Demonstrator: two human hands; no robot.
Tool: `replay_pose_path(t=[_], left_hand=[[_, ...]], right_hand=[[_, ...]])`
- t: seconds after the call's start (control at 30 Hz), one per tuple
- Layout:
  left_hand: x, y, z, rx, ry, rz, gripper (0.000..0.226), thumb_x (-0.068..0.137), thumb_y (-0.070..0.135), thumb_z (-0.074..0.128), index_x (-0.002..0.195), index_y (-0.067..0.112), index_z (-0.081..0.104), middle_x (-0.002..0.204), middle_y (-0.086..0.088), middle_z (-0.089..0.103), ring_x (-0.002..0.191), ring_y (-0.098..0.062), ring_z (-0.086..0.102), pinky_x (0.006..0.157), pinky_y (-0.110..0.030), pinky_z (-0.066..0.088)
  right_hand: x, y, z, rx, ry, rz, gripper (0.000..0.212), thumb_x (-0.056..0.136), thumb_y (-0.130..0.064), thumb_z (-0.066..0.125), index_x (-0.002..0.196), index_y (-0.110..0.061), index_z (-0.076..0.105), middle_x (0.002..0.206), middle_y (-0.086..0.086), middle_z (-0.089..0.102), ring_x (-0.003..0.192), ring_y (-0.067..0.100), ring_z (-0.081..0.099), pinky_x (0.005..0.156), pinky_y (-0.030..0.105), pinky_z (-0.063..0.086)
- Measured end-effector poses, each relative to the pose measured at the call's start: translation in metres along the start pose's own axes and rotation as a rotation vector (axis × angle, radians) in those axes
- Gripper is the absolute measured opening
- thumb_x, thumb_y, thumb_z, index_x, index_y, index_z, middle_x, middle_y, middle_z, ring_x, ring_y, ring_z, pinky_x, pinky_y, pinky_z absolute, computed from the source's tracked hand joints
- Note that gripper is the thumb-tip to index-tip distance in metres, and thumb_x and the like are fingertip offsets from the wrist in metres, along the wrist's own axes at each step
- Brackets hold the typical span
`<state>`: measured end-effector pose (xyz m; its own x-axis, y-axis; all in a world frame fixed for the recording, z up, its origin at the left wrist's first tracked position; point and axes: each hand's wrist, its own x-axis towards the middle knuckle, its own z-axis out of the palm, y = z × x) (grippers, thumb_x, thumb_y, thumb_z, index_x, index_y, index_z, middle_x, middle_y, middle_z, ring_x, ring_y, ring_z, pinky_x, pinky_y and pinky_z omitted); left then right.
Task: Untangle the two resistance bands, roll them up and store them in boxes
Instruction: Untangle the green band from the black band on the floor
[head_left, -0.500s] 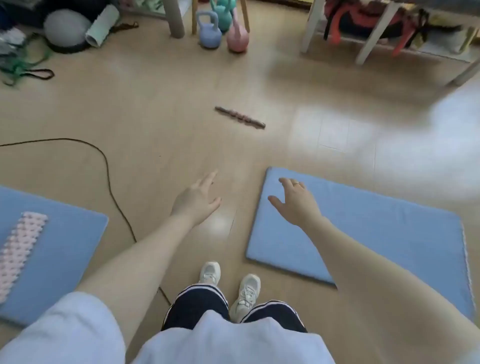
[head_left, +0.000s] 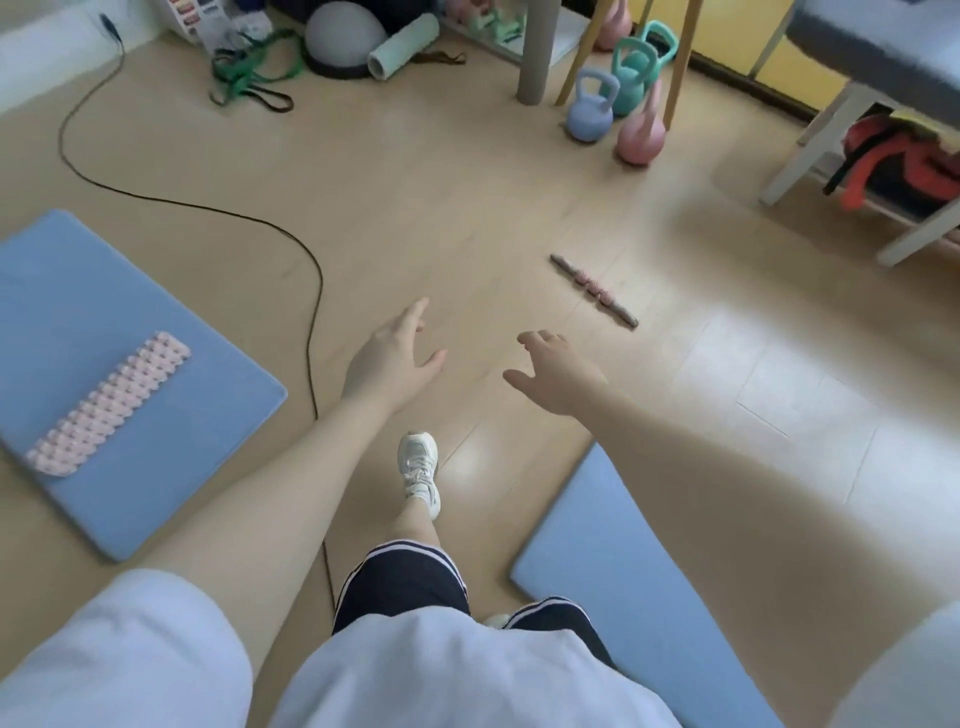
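A tangle of a green resistance band (head_left: 248, 67) and a dark one (head_left: 270, 98) lies on the wooden floor at the far left, beside a grey half-ball (head_left: 343, 36). My left hand (head_left: 387, 358) and my right hand (head_left: 558, 374) are stretched out in front of me over the floor, fingers apart, holding nothing. Both are far from the bands. No boxes are clearly in view.
A black cable (head_left: 218, 213) snakes across the floor. Blue mats lie left (head_left: 104, 312) and lower right (head_left: 613, 561); a pink roller (head_left: 109, 405) rests on the left one. A massage stick (head_left: 592, 288), kettlebells (head_left: 589, 111), table legs (head_left: 535, 52) and a bench (head_left: 831, 130) stand ahead.
The view has swung left and forward: the bands now sit nearer the top centre-left. One foot has stepped forward. Both hands remain open and empty.
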<state>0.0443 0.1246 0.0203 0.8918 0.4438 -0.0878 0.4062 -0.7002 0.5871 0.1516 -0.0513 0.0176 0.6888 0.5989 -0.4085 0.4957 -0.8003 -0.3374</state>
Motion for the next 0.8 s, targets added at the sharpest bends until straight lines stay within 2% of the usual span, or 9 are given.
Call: replay_pose_path(t=[0.1,0.2,0.4,0.8], left_hand=[[0.050,-0.017,-0.014,-0.015,0.012,-0.040,0.062,0.087,0.032,0.057,0.142,0.024,0.029,0.131,0.003,0.052,0.123,-0.019,0.047,0.092,-0.038,0.045],[0.110,-0.040,-0.030,-0.036,-0.034,-0.129,0.061,0.090,0.033,0.052,0.143,0.024,0.026,0.133,0.004,0.049,0.121,-0.019,0.047,0.090,-0.035,0.043],[0.258,-0.075,-0.076,-0.097,-0.080,-0.221,0.061,0.089,0.035,0.052,0.143,0.024,0.026,0.132,0.004,0.050,0.118,-0.019,0.049,0.092,-0.032,0.042],[0.508,-0.093,-0.099,-0.088,-0.144,-0.172,0.062,0.089,0.033,0.053,0.144,0.024,0.026,0.137,0.005,0.047,0.120,-0.017,0.048,0.096,-0.030,0.039]], right_hand=[[0.060,-0.017,-0.021,0.043,0.019,-0.037,0.057,0.093,-0.039,0.047,0.139,-0.010,0.031,0.141,0.008,0.039,0.134,0.023,0.028,0.100,0.046,0.039],[0.120,-0.033,-0.040,0.003,-0.002,-0.063,0.059,0.093,-0.038,0.046,0.141,-0.008,0.028,0.146,0.006,0.032,0.136,0.023,0.025,0.100,0.043,0.038],[0.250,-0.059,-0.095,0.033,-0.005,0.008,0.060,0.094,-0.039,0.046,0.142,-0.007,0.029,0.148,0.008,0.031,0.135,0.026,0.027,0.104,0.036,0.030],[0.506,-0.049,-0.178,0.018,-0.077,0.052,0.059,0.093,-0.039,0.047,0.139,-0.006,0.032,0.144,0.011,0.035,0.134,0.027,0.029,0.104,0.041,0.034]])
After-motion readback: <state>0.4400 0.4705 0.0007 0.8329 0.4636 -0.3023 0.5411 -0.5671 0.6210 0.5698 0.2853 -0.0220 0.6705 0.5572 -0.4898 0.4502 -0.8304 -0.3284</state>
